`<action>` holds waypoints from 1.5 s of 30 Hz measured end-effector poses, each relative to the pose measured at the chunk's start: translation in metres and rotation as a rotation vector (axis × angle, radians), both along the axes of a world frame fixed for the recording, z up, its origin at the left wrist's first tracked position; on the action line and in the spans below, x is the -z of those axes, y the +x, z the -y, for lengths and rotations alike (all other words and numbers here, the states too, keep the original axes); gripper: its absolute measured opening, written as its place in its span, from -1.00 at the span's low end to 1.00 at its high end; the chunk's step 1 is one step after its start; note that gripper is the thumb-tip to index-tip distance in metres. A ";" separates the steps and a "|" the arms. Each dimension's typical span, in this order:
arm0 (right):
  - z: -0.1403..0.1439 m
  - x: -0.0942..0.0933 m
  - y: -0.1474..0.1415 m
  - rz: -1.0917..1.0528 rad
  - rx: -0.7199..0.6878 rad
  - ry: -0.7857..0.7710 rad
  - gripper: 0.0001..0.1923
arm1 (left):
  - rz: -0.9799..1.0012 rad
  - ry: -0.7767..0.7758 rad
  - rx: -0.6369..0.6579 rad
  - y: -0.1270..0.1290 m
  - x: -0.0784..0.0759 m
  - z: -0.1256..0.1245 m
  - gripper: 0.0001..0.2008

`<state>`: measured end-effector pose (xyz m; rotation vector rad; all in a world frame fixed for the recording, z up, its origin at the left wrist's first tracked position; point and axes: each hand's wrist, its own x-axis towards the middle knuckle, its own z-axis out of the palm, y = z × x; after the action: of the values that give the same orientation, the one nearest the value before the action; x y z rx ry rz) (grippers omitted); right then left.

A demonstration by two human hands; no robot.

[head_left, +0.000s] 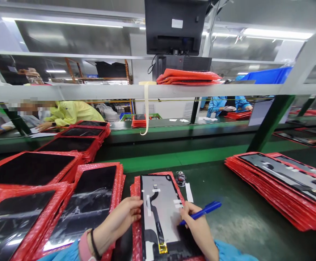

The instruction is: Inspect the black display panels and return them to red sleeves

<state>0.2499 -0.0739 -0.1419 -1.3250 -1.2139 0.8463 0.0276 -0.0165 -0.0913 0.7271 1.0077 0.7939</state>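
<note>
A tablet-sized display panel (pixel 164 214) lies back side up on a stack of red bubble-wrap sleeves (pixel 136 232) in front of me. Its grey back bears a dark flex cable, white tape strips and a yellow-taped connector. My left hand (pixel 122 217) grips the panel's left edge with bent fingers; the thumb is not clearly visible. In my closed right hand (pixel 197 228) is a blue pen (pixel 208 208). The pen slants down to the left, its tip over the panel's right part; whether it touches the surface I cannot tell.
Stacks of dark screens on red sleeves (pixel 92 195) fill the left side. More panels on red sleeves (pixel 277 192) stand at right. A small metal object (pixel 181 178) and white strip (pixel 189 192) lie behind the panel. Tape (pixel 146 108) hangs from the shelf. Co-workers (pixel 73 110) sit opposite.
</note>
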 end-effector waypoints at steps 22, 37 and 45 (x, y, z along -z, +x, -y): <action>-0.018 -0.075 0.036 -0.446 0.015 0.302 -0.58 | -0.030 0.535 -0.207 0.018 -0.053 0.010 -0.56; -0.017 -0.113 -0.006 -0.470 -0.168 0.169 -0.63 | -0.041 0.418 -0.635 -0.004 -0.091 0.003 -0.29; -0.015 -0.120 -0.005 -0.219 -0.203 0.214 -0.69 | -0.010 0.496 -0.624 -0.007 -0.095 0.005 -0.26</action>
<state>0.2446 -0.0591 -0.0223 -0.9233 -1.2396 0.9493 0.0210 -0.0210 0.0035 0.8416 1.0697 1.6219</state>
